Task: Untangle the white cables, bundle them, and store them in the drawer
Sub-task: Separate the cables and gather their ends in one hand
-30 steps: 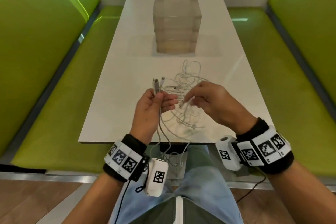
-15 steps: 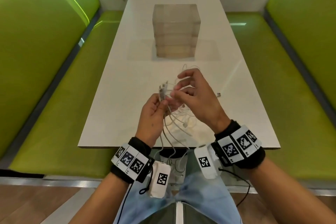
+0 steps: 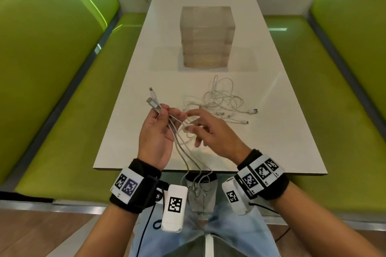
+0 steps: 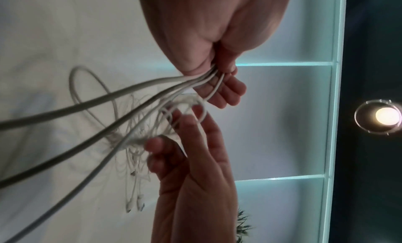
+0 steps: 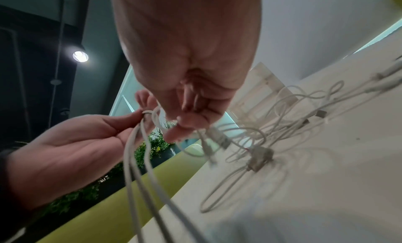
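My left hand (image 3: 165, 110) pinches several white cables (image 3: 177, 144) just below their plugs (image 3: 152, 99), which stick up and to the left. Their loose lengths hang past the table edge into my lap. The left wrist view shows the strands running out between left thumb and fingers (image 4: 226, 88). My right hand (image 3: 191, 121) is just right of the left, fingers spread, thumb and forefinger pinching a thin cable loop (image 3: 184, 126). The rest of the white cable tangle (image 3: 221, 102) lies on the table behind my right hand. A clear drawer unit (image 3: 206, 37) stands further back, its drawers closed.
The white table (image 3: 282, 142) is long and narrow, its near edge just under my wrists. Green bench seats (image 3: 62, 121) run along both sides. Loose plugs (image 3: 253, 111) from the tangle lie to the right of it.
My right hand has drawn back from over the plugs and come down to the right, uncovering the tangle on the table. The left hand's plugs now lean further left.
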The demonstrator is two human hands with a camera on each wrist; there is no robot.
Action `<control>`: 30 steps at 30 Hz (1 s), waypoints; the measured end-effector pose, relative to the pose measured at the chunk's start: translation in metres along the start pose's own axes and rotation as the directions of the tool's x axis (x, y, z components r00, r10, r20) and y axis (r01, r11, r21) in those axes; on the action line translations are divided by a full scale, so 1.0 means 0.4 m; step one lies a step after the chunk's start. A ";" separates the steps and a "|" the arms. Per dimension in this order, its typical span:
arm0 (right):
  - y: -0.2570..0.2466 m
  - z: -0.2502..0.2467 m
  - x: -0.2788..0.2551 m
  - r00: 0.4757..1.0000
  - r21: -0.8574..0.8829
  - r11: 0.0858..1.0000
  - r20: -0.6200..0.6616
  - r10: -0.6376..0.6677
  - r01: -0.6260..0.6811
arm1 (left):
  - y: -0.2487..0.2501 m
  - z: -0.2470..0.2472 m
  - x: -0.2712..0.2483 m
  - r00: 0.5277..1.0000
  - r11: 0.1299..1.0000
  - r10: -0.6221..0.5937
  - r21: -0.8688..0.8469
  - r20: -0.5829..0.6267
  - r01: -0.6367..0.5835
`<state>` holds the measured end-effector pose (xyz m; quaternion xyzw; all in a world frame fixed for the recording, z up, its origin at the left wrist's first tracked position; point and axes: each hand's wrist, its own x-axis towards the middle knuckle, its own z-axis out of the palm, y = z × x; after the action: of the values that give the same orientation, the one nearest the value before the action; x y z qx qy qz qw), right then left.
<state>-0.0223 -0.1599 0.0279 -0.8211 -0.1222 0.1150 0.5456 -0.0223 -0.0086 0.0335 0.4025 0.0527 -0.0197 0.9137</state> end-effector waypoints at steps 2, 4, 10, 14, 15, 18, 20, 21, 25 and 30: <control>-0.002 -0.013 0.001 0.996 0.018 1.000 -0.091 -0.023 0.024 | 0.008 -0.009 0.002 1.000 0.999 0.006 -0.032 0.000 -0.006; 0.000 -0.025 0.009 0.990 -0.016 0.999 -0.134 -0.042 0.040 | 0.008 -0.013 0.003 1.000 0.999 0.017 -0.029 -0.003 -0.017; 0.009 -0.082 0.018 0.971 -0.093 0.978 -0.131 -0.199 0.188 | 0.013 -0.022 0.009 0.996 0.998 0.048 -0.037 -0.068 -0.051; 0.032 -0.119 0.013 0.973 -0.220 0.950 -0.025 -0.230 0.219 | 0.013 -0.033 0.016 0.991 0.995 0.056 -0.081 -0.120 -0.066; 0.035 -0.126 0.012 0.977 -0.259 0.944 -0.009 -0.213 0.203 | 0.014 -0.035 0.017 0.990 0.994 0.056 -0.090 -0.126 -0.067; 0.023 -0.127 -0.003 0.993 -0.251 0.961 0.035 -0.111 0.116 | 0.018 -0.031 0.018 0.991 0.993 0.043 -0.103 -0.127 -0.057; 0.004 -0.101 -0.007 0.997 -0.183 0.981 0.040 -0.064 0.071 | 0.015 -0.019 0.015 0.993 0.994 0.016 -0.109 -0.113 -0.029; -0.003 -0.084 -0.004 0.997 -0.181 0.981 0.033 -0.063 0.068 | 0.011 -0.010 0.011 0.995 0.994 -0.003 -0.109 -0.098 -0.008; -0.011 -0.041 0.016 0.998 -0.163 0.984 0.019 -0.067 0.069 | 0.002 0.008 -0.002 0.997 0.990 -0.038 -0.140 -0.062 0.029; -0.006 -0.034 0.013 0.984 -0.136 0.990 0.178 0.001 0.024 | 0.013 0.000 0.002 0.996 0.983 -0.037 -0.180 -0.076 0.022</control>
<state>-0.0134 -0.1690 0.0351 -0.8426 -0.1828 0.1760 0.4751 -0.0212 -0.0049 0.0374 0.3183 0.0961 -0.0125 0.9430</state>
